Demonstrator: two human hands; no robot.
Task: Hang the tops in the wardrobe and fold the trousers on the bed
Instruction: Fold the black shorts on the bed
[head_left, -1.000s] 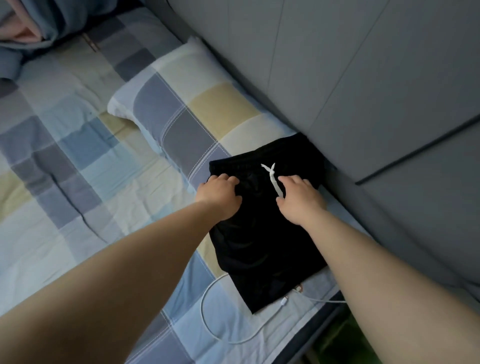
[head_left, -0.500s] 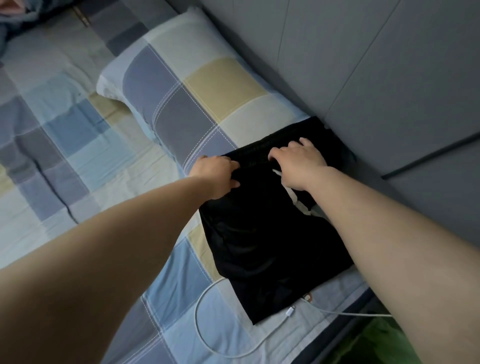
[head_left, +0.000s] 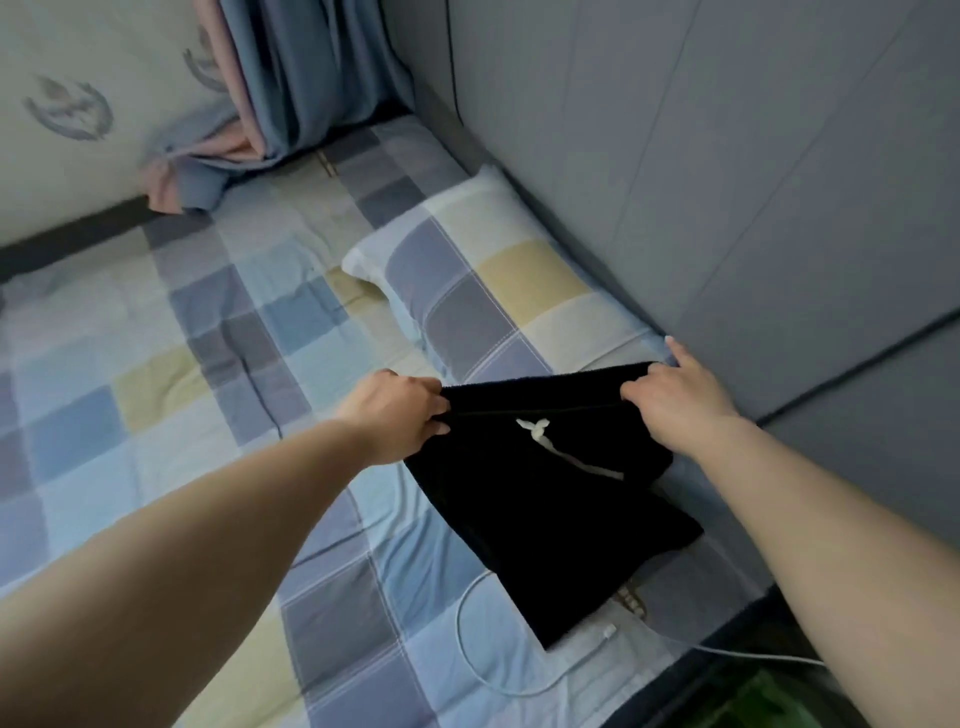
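Black trousers on the bed, waistband lifted, legs trailing toward the near edge. Left hand pinching the waistband's left end, fingers curled round the cloth. Right hand gripping the right end, one finger stretched out toward the grey wall, possibly touching it. White drawstring knotted in the middle. Pillow just behind. White cable looping under the hem.

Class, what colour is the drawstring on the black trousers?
White; the drawstring shows best in the head view, against the trousers.
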